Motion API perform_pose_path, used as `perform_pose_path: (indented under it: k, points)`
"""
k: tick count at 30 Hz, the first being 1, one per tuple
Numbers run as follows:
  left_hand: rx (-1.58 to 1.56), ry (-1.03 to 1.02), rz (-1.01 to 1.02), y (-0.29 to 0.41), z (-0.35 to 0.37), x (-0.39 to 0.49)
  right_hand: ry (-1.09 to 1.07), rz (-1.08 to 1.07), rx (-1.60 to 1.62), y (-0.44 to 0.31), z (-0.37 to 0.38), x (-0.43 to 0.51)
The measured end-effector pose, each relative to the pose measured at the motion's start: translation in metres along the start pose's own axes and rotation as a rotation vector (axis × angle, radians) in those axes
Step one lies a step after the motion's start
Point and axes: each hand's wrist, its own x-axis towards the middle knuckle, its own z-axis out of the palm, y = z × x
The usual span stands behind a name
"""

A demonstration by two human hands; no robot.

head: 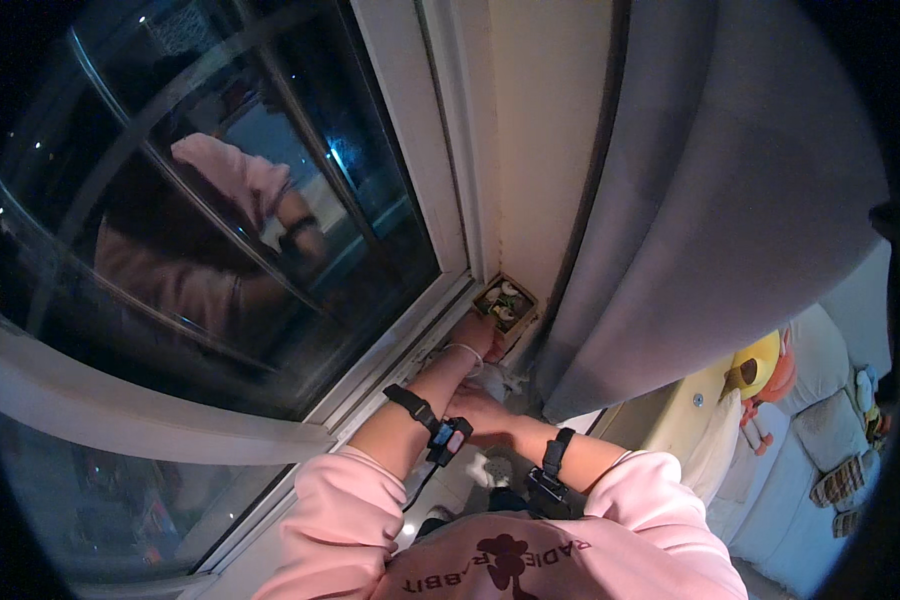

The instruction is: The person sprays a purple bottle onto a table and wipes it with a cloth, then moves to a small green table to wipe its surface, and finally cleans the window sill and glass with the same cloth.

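My left hand (478, 335), with a pale band at the wrist, reaches to the near edge of a small rectangular box (529, 321) in the corner of the window ledge. Inside the box lie several white curved pieces (507, 289), perhaps eggshells, among green bits on a dark base. My left fingers are too dim and small to make out. Below it, my right hand (474, 405) sits partly behind my left forearm, beside a crumpled translucent plastic bag (499, 381). Whether it grips the bag is hidden.
A sliding window (390, 97) with bars behind its glass stands left. A grey curtain (645, 247) hangs close on the right. Beyond are a yellow plush toy (750, 367) and a pale sofa (776, 480). A small white stool-like object (489, 469) stands below my arms.
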Motion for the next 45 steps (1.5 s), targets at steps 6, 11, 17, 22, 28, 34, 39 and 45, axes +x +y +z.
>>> perform_pose_path:
  k: [6, 11, 17, 22, 28, 34, 39, 45]
  points:
    - [0.031, 0.134, 0.033, 0.018, 0.006, -0.025, 0.144, -0.056, -0.047, 0.006, 0.008, 0.000]
    - [-0.102, 0.127, 0.073, 0.027, -0.005, -0.080, -0.033, 0.189, -0.220, 0.001, 0.013, -0.002]
    - [-0.190, -0.234, 0.068, -0.029, -0.091, -0.206, 0.213, 0.438, 0.130, 0.016, 0.000, -0.013]
    - [-0.160, -0.074, -0.140, -0.114, -0.137, -0.327, 0.371, 0.415, -0.595, 0.058, -0.026, -0.025]
    - [-0.404, 0.147, -0.207, -0.189, -0.138, -0.422, 0.145, 0.599, -0.714, 0.087, -0.061, 0.015]
    - [-0.326, 0.148, -0.134, -0.208, -0.135, -0.441, 0.261, 0.465, -0.804, 0.115, -0.061, 0.019]
    - [-0.286, 0.139, -0.181, -0.211, -0.141, -0.442, -0.071, 0.674, -0.842, 0.073, -0.074, -0.023]
    - [-0.116, 0.104, -0.100, -0.220, -0.147, -0.453, -0.622, 1.006, -0.456, -0.003, -0.101, -0.075]
